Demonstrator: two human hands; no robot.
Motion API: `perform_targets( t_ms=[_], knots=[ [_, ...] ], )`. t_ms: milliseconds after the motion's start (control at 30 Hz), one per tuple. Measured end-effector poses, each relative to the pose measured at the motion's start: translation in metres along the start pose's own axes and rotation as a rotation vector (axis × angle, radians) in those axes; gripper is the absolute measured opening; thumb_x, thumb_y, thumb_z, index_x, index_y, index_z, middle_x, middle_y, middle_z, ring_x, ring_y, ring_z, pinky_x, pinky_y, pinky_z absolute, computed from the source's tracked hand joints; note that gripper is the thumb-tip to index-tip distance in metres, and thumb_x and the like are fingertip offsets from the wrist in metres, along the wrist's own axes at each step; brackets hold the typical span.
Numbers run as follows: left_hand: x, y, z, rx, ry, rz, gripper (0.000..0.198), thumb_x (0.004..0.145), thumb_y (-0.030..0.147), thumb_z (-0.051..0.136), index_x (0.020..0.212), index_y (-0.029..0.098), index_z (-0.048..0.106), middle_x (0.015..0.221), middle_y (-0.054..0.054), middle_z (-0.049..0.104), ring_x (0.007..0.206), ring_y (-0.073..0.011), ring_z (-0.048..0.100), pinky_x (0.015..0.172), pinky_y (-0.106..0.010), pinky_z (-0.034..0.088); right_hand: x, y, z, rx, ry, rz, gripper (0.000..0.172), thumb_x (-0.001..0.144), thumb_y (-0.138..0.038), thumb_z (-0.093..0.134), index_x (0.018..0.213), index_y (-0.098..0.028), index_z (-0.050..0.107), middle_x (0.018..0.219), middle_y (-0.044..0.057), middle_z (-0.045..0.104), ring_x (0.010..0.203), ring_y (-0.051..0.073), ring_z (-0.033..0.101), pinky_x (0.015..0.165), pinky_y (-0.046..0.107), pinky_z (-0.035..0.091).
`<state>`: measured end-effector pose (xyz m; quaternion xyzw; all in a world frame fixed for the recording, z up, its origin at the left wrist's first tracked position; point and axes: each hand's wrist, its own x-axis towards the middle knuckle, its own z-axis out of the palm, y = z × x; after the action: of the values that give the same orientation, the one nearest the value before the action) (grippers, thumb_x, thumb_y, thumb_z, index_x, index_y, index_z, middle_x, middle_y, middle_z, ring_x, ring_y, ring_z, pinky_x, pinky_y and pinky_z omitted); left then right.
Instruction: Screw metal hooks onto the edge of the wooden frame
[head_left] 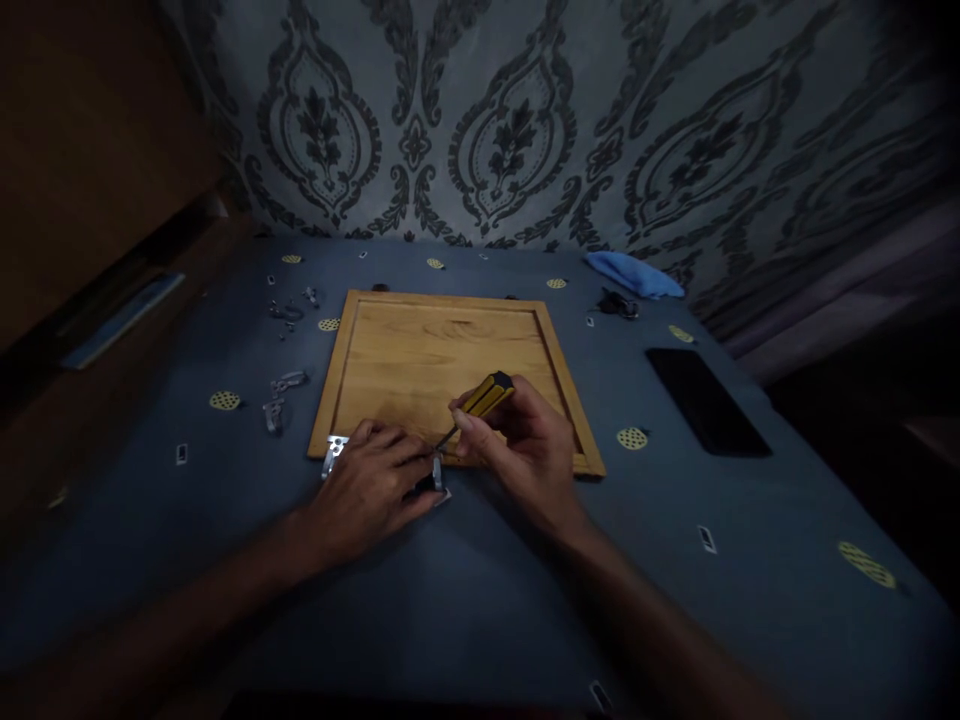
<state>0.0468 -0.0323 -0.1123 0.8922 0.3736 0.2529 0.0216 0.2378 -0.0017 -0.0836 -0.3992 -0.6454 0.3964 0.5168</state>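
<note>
A framed wooden panel (442,350), like a cabinet door, lies flat in front of me. My right hand (529,450) grips a screwdriver (484,400) with a yellow and black handle, tilted so that its tip points down left at the panel's near edge. There, a metal hinge (437,475) is pinched between the thumb and fingers of my left hand (371,480); part of it is covered by them. Left of that hand, a second shiny hinge (335,452) sits at the panel's near left corner. Any screw under the tip is too small to make out.
Loose hinge parts (285,385) and small metal pieces (286,312) lie left of the panel. A black phone (705,400) rests to the right. Behind it are a blue cloth (636,274) and a small dark object (619,304). The patterned wall (510,130) bounds the far side.
</note>
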Motion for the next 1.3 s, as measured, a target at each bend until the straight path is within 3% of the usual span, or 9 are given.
perform_targets(
  t_ms=[167, 300, 367, 667, 833, 933, 1100, 1200, 1300],
  knots=[
    [-0.001, 0.000, 0.000, -0.001, -0.014, -0.005, 0.017, 0.098, 0.034, 0.067, 0.104, 0.020, 0.074, 0.100, -0.002, 0.077, 0.091, -0.0211, 0.064, 0.083, -0.039, 0.040, 0.003, -0.005, -0.003, 0.056, -0.023, 0.048, 0.028, 0.084, -0.043, 0.082, 0.090, -0.024, 0.063, 0.075, -0.004, 0.065, 0.052, 0.012, 0.063, 0.053, 0.027, 0.055],
    [-0.002, -0.001, 0.000, 0.000, -0.017, -0.007, 0.017, 0.099, 0.035, 0.066, 0.100, 0.019, 0.074, 0.097, -0.003, 0.076, 0.090, -0.0209, 0.064, 0.082, -0.039, 0.040, 0.007, -0.009, -0.013, 0.056, -0.161, 0.077, 0.032, 0.090, -0.049, 0.074, 0.108, -0.022, 0.071, 0.071, -0.001, 0.069, 0.060, 0.017, 0.068, 0.064, 0.032, 0.059],
    [-0.002, -0.001, 0.000, -0.002, -0.015, -0.005, 0.019, 0.100, 0.036, 0.064, 0.100, 0.019, 0.074, 0.098, -0.003, 0.076, 0.090, -0.0211, 0.064, 0.082, -0.039, 0.040, 0.008, -0.010, -0.015, 0.043, -0.195, 0.061, 0.031, 0.093, -0.049, 0.071, 0.106, -0.021, 0.073, 0.070, 0.000, 0.069, 0.062, 0.017, 0.068, 0.068, 0.033, 0.059],
    [0.000, 0.000, -0.002, -0.017, -0.040, -0.007, 0.022, 0.101, 0.037, 0.063, 0.101, 0.018, 0.074, 0.102, -0.003, 0.076, 0.092, -0.0215, 0.064, 0.083, -0.039, 0.041, 0.006, -0.011, -0.008, 0.082, -0.119, 0.104, 0.029, 0.086, -0.049, 0.078, 0.089, -0.021, 0.070, 0.062, -0.004, 0.063, 0.049, 0.012, 0.060, 0.048, 0.026, 0.054],
    [-0.001, 0.000, -0.002, -0.017, -0.048, -0.010, 0.020, 0.100, 0.036, 0.064, 0.103, 0.018, 0.073, 0.103, -0.004, 0.076, 0.092, -0.0218, 0.064, 0.084, -0.039, 0.040, 0.011, -0.015, -0.016, 0.107, -0.204, 0.129, 0.033, 0.086, -0.047, 0.079, 0.105, -0.021, 0.073, 0.085, 0.002, 0.074, 0.056, 0.012, 0.066, 0.061, 0.029, 0.060],
    [0.000, -0.001, -0.001, -0.017, -0.040, -0.006, 0.021, 0.100, 0.037, 0.065, 0.102, 0.018, 0.073, 0.102, -0.004, 0.076, 0.091, -0.0215, 0.064, 0.083, -0.038, 0.040, 0.012, -0.014, -0.019, 0.084, -0.220, 0.107, 0.033, 0.089, -0.047, 0.076, 0.108, -0.020, 0.075, 0.076, 0.001, 0.073, 0.057, 0.014, 0.068, 0.067, 0.031, 0.062],
    [0.000, 0.000, -0.001, -0.011, -0.029, -0.003, 0.020, 0.099, 0.037, 0.067, 0.102, 0.018, 0.073, 0.103, -0.002, 0.077, 0.093, -0.0209, 0.065, 0.084, -0.038, 0.040, 0.010, -0.012, -0.010, 0.078, -0.101, 0.119, 0.033, 0.079, -0.050, 0.085, 0.085, -0.020, 0.073, 0.063, -0.003, 0.066, 0.047, 0.012, 0.060, 0.046, 0.025, 0.055],
    [0.000, 0.000, -0.002, -0.007, -0.028, -0.005, 0.019, 0.099, 0.036, 0.066, 0.101, 0.019, 0.073, 0.102, -0.003, 0.077, 0.092, -0.0208, 0.065, 0.084, -0.038, 0.040, 0.007, -0.013, -0.004, 0.078, -0.041, 0.104, 0.033, 0.079, -0.050, 0.084, 0.083, -0.020, 0.072, 0.065, -0.003, 0.067, 0.046, 0.011, 0.059, 0.044, 0.024, 0.053],
    [0.000, 0.000, -0.002, -0.011, -0.021, -0.001, 0.018, 0.099, 0.035, 0.067, 0.100, 0.018, 0.072, 0.102, -0.003, 0.077, 0.092, -0.0207, 0.065, 0.084, -0.038, 0.040, 0.006, -0.014, -0.003, 0.109, 0.128, 0.027, 0.029, 0.082, -0.048, 0.083, 0.086, -0.022, 0.070, 0.071, -0.003, 0.069, 0.043, 0.009, 0.057, 0.044, 0.023, 0.052]
  ],
)
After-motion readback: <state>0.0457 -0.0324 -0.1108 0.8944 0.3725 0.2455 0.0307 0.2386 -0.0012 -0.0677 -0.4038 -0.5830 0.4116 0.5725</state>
